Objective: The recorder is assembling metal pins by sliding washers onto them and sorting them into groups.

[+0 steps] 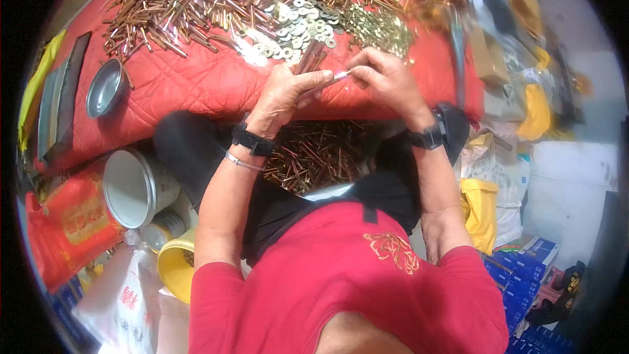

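Note:
My left hand [278,97] is closed round several copper-coloured metal rods [312,58], whose ends stick up past the fingers. Between its thumb and my right hand lies a shiny, silvery rod end [341,75]. My right hand [391,83] pinches at that tip with thumb and forefinger; whatever small piece sits in the pinch is hidden. Just beyond the hands are flat silver washers [303,28] in a loose heap. Beside them on the right lie small brass-coloured pieces [381,31], too small to name. A large pile of copper-coloured rods [187,3] spreads behind.
A red quilted cover [190,85] lies under the heaps, with a metal bowl [107,89] at its left. More rods [314,160] lie below, between my legs. At left stand a white bucket [131,187] and a yellow bucket [173,269]; blue boxes [524,275] are stacked at right.

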A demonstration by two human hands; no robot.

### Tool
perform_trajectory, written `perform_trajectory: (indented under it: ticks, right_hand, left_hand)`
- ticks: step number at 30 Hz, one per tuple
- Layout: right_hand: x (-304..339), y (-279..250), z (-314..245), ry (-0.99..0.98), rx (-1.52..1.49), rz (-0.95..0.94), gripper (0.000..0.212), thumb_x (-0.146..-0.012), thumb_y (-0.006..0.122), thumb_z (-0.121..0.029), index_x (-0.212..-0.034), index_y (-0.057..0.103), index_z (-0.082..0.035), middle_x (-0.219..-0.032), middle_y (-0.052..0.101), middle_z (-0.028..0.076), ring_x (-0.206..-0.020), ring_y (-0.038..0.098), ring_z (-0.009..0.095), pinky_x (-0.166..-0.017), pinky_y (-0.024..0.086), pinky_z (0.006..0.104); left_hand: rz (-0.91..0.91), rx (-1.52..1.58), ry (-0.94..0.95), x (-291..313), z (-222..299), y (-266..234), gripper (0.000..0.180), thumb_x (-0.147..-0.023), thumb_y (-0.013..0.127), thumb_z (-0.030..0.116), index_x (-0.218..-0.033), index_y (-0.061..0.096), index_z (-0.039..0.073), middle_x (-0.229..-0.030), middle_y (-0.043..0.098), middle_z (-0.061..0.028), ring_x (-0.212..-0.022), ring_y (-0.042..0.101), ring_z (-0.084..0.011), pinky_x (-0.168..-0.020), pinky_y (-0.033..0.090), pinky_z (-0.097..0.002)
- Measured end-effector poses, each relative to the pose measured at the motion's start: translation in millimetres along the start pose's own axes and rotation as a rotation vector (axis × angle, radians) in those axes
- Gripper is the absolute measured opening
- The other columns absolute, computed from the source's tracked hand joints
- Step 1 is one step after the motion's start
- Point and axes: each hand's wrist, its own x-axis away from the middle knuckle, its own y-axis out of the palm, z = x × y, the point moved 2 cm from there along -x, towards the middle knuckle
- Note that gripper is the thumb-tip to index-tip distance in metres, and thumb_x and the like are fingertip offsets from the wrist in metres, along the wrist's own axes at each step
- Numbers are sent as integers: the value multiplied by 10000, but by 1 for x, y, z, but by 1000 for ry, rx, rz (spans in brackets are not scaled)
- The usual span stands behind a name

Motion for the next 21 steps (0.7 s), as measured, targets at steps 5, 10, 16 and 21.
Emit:
perform_trajectory:
  ticks: [5, 10, 16, 21]
  right_hand:
    - [10, -4, -1, -18, 216, -11, 266, -950, 528, -233, -825, 569, -3, -651, 544, 91, -586, 534, 185, -566, 420, 332]
    - [9, -3, 19, 146, 105, -33, 302, -962, 493, -260, -823, 565, -2, -662, 531, 123, -607, 536, 254, -601, 424, 360]
    - [2, 12, 12, -120, 172, 167, 272, -951, 504, -240, -831, 565, -4, -683, 507, 148, -660, 547, 299, -609, 424, 379]
    - [-2, 11, 17, -68, 283, 93, 257, -938, 532, -244, -831, 568, -12, -687, 532, 123, -633, 548, 252, -601, 430, 350]
  left_hand:
    - [-5, -12, -26, 2, -7, 11, 184, -790, 736, 169, -890, 611, 77, -621, 532, 34, -451, 399, -27, -395, 262, -199]
    - [-26, -71, 9, 3, 1, 15, 182, -792, 732, 178, -892, 612, 85, -634, 541, 27, -456, 412, -31, -397, 272, -197]
    - [15, -6, -39, -3, -7, 5, 200, -791, 738, 194, -911, 623, 84, -647, 552, 27, -478, 452, -36, -404, 299, -186]
    - [52, -24, -29, -5, -8, 2, 212, -786, 749, 207, -908, 624, 86, -657, 563, 25, -505, 490, -38, -407, 320, -180]
